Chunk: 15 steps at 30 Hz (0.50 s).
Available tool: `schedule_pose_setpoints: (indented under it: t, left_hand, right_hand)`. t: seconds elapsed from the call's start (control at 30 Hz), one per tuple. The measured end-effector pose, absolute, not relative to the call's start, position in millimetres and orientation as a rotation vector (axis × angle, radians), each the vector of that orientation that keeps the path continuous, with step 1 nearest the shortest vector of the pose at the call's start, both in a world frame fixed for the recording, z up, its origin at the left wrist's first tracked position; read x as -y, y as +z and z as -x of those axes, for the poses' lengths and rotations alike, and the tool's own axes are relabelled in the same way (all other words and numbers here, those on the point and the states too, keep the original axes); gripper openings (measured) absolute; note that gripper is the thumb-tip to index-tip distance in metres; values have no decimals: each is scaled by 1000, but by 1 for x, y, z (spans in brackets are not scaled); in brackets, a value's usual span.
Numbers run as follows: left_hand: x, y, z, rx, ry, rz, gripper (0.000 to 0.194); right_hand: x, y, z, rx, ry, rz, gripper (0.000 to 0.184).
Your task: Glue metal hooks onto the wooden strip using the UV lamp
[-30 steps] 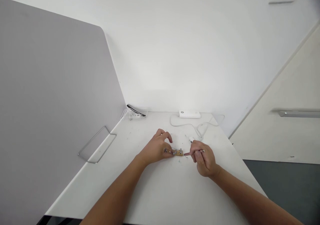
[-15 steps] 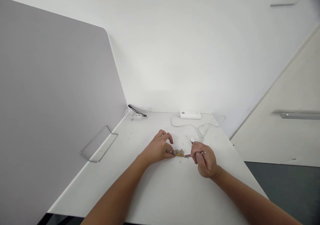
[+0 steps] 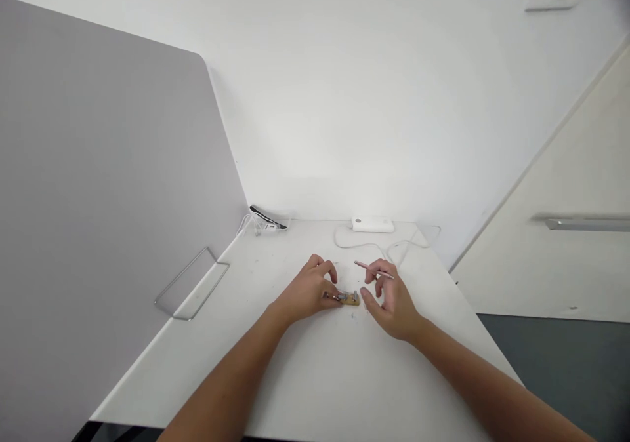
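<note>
My left hand rests on the white table, its thumb and fingers closed on one end of a small wooden block with metal fittings. Just right of the block hovers my right hand. A slim pink pen-like tool lies across its fingers, held there while the thumb stands apart from it near the block's right end. The tool points up and left, clear of the block. Tiny dark bits lie on the table around the block; what they are is too small to tell.
A white power bank lies by the wall, with a thin white cable trailing over the tabletop. A clear tray with a black strip and cords stands at back left. A wire handle is near the grey panel.
My right hand has opened its thumb outward and swung the pink tool's tip up and away from the block. My left hand keeps its hold on the block.
</note>
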<state>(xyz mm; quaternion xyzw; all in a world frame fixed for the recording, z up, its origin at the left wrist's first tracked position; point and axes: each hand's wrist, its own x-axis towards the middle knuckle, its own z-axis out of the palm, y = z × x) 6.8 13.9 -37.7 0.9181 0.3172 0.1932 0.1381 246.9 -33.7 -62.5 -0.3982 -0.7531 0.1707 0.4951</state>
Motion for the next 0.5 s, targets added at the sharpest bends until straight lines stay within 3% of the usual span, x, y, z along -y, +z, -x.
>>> schedule_pose_setpoints:
  t: [0.27, 0.5]
  left_hand:
    - [-14, -38, -6, -931, 585, -2617, 9]
    - [-13, -35, -6, -931, 558, -2614, 13]
  right_hand:
    - [29, -69, -253, 2144, 534, 1038, 59]
    - [26, -71, -252, 2161, 489, 1108, 45]
